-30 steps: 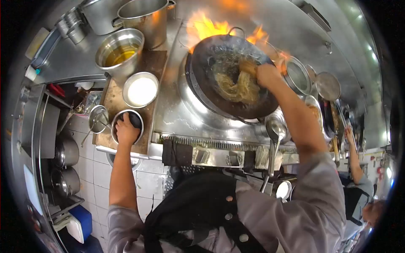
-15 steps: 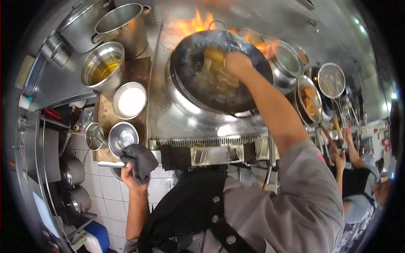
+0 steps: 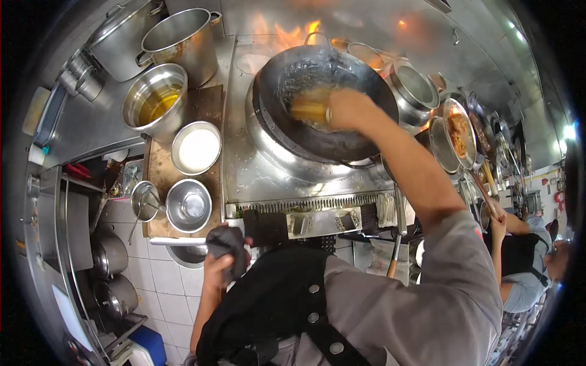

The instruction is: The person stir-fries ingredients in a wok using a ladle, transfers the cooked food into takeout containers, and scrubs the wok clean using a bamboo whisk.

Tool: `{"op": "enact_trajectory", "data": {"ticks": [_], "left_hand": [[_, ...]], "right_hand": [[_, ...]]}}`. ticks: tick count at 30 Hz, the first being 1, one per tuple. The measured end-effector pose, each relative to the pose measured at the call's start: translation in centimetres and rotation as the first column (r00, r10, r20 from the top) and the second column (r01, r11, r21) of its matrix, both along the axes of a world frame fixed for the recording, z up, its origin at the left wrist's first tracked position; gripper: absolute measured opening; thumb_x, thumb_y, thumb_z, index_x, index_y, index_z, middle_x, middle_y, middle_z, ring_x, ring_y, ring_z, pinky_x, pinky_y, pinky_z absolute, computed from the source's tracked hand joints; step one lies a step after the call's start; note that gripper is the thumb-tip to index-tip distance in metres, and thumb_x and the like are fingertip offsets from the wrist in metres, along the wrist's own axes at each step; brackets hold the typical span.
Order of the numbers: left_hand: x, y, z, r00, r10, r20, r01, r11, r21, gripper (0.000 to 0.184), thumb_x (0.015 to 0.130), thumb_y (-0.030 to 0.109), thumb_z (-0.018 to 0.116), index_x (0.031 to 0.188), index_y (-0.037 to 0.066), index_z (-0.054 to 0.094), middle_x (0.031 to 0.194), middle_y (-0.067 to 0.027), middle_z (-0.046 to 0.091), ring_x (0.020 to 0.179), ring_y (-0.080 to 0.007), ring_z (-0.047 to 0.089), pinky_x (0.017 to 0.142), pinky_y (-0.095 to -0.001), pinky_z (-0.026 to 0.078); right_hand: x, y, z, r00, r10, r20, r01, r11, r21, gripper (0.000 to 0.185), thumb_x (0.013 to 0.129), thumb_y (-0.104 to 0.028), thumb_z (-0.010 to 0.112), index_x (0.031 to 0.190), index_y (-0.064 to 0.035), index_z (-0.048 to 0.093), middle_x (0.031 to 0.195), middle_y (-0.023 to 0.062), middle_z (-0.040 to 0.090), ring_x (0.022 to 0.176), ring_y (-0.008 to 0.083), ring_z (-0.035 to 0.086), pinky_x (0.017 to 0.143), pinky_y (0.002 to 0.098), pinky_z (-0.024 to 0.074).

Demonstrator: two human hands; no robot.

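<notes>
My right hand [image 3: 352, 110] is closed around a yellowish-brown bamboo wok brush [image 3: 310, 110], blurred by motion, inside a large dark wok [image 3: 363, 73]. The wok sits on the stove's ring, and its inner surface looks wet. My left hand [image 3: 216, 270] grips a bunched dark grey cloth [image 3: 226, 246] in front of the stove's edge. Near that hand are a metal bowl [image 3: 189, 206] and a bowl of white contents [image 3: 196, 148].
Flames [image 3: 293, 35] rise behind the wok. A pot of yellow liquid [image 3: 137, 119] and a tall stockpot [image 3: 181, 43] stand at left. A ladle handle [image 3: 395, 253] juts out by the front edge. At right, a co-worker [image 3: 525, 262] holds a strainer of food [image 3: 459, 131].
My right hand has shifted slightly with the brush within the wok. My left hand and the cloth have moved right, nearer my body. The co-worker's food-filled strainer has been raised.
</notes>
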State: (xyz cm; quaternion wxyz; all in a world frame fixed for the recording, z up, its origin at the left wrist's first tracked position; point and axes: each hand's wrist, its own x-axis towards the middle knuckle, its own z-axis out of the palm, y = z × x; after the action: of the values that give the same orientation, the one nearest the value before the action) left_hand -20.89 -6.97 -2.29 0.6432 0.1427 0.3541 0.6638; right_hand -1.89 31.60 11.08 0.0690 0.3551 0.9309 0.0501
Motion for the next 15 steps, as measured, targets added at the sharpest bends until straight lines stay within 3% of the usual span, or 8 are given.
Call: {"op": "enact_trajectory", "data": {"ticks": [2, 3, 4, 5, 7, 11, 13, 15], "left_hand": [[-0.3, 1.7, -1.8, 0.893, -0.076, -0.444, 0.044, 0.996, -0.082, 0.086, 0.063, 0.010, 0.083, 0.135, 0.009, 0.037, 0.115, -0.0149, 0.061, 0.109, -0.0223, 0.058, 0.093, -0.0340, 0.046], [-0.2, 3.2, -2.0, 0.778, -0.164, -0.607, 0.161, 0.985, -0.059, 0.081, 0.063, 0.011, 0.084, 0.132, 0.009, 0.042, 0.119, -0.0107, 0.059, 0.110, -0.0193, 0.057, 0.096, -0.0317, 0.043], [-0.4, 4.2, -3.6, 0.529, -0.248, -0.811, 0.282, 0.953, -0.108, 0.076, 0.063, 0.013, 0.082, 0.129, 0.009, 0.045, 0.123, -0.0111, 0.058, 0.110, -0.0252, 0.058, 0.095, -0.0332, 0.045], [-0.5, 5.4, -3.9, 0.266, -0.240, -0.934, 0.348, 0.927, -0.139, 0.075, 0.063, 0.013, 0.081, 0.128, 0.010, 0.045, 0.125, -0.0129, 0.056, 0.109, -0.0297, 0.058, 0.093, -0.0353, 0.046], [-0.6, 5.4, -5.5, -0.160, -0.307, -0.938, 0.334, 0.877, -0.344, 0.070, 0.061, 0.017, 0.079, 0.123, 0.011, 0.048, 0.129, -0.0170, 0.052, 0.109, -0.0384, 0.056, 0.088, -0.0418, 0.049], [-0.7, 3.6, -6.0, -0.107, -0.356, -0.929, 0.077, 0.928, -0.364, 0.067, 0.062, 0.015, 0.077, 0.122, 0.012, 0.048, 0.130, -0.0168, 0.053, 0.109, -0.0371, 0.057, 0.087, -0.0433, 0.050], [-1.4, 2.2, -7.2, -0.142, -0.230, -0.963, -0.011, 0.973, -0.230, 0.067, 0.061, 0.014, 0.078, 0.121, 0.011, 0.047, 0.126, -0.0180, 0.055, 0.108, -0.0391, 0.057, 0.086, -0.0436, 0.050], [-1.1, 2.0, -6.1, -0.086, -0.384, -0.919, -0.119, 0.920, -0.373, 0.066, 0.060, 0.013, 0.078, 0.120, 0.010, 0.048, 0.124, -0.0178, 0.056, 0.107, -0.0405, 0.056, 0.085, -0.0452, 0.050]], "right_hand": [[-0.8, 4.8, -2.4, 0.984, -0.163, 0.066, 0.169, 0.981, -0.091, 0.041, 0.068, -0.023, 0.067, 0.108, -0.0120, 0.067, 0.087, 0.0162, 0.068, 0.088, 0.0318, 0.066, 0.082, 0.0429, 0.0517], [-1.0, 6.5, -4.3, 0.951, -0.301, -0.075, 0.287, 0.945, -0.156, 0.040, 0.068, -0.022, 0.067, 0.107, -0.0117, 0.067, 0.087, 0.0165, 0.068, 0.088, 0.0322, 0.066, 0.082, 0.0429, 0.0517], [-1.3, 7.6, -5.3, 0.880, -0.428, -0.205, 0.381, 0.895, -0.233, 0.039, 0.068, -0.022, 0.067, 0.105, -0.0114, 0.067, 0.087, 0.0167, 0.068, 0.089, 0.0326, 0.066, 0.082, 0.0430, 0.0516], [-1.4, 6.2, -6.4, 0.934, -0.273, -0.230, 0.273, 0.961, -0.034, 0.037, 0.070, -0.021, 0.066, 0.106, -0.0114, 0.066, 0.086, 0.0177, 0.068, 0.089, 0.0330, 0.066, 0.082, 0.0425, 0.0519], [-0.3, -1.0, -3.2, 0.979, -0.184, -0.088, 0.176, 0.980, -0.092, 0.035, 0.071, -0.022, 0.066, 0.105, -0.0119, 0.067, 0.089, 0.0184, 0.067, 0.090, 0.0336, 0.065, 0.082, 0.0430, 0.0520], [6.8, -2.1, -0.5, 0.930, -0.271, 0.247, 0.288, 0.957, -0.033, 0.029, 0.077, -0.018, 0.062, 0.103, -0.0061, 0.068, 0.101, 0.0176, 0.067, 0.095, 0.0324, 0.066, 0.082, 0.0416, 0.0532], [7.9, 2.4, -0.3, 0.905, -0.376, 0.200, 0.375, 0.926, 0.044, 0.027, 0.079, -0.016, 0.061, 0.102, -0.0047, 0.068, 0.106, 0.0194, 0.065, 0.100, 0.0313, 0.065, 0.083, 0.0406, 0.0528], [8.1, 9.6, -5.0, 0.902, -0.427, 0.063, 0.428, 0.904, -0.004, 0.034, 0.079, -0.019, 0.059, 0.111, -0.0093, 0.063, 0.109, 0.0239, 0.061, 0.096, 0.0353, 0.064, 0.081, 0.0435, 0.0532]]}}
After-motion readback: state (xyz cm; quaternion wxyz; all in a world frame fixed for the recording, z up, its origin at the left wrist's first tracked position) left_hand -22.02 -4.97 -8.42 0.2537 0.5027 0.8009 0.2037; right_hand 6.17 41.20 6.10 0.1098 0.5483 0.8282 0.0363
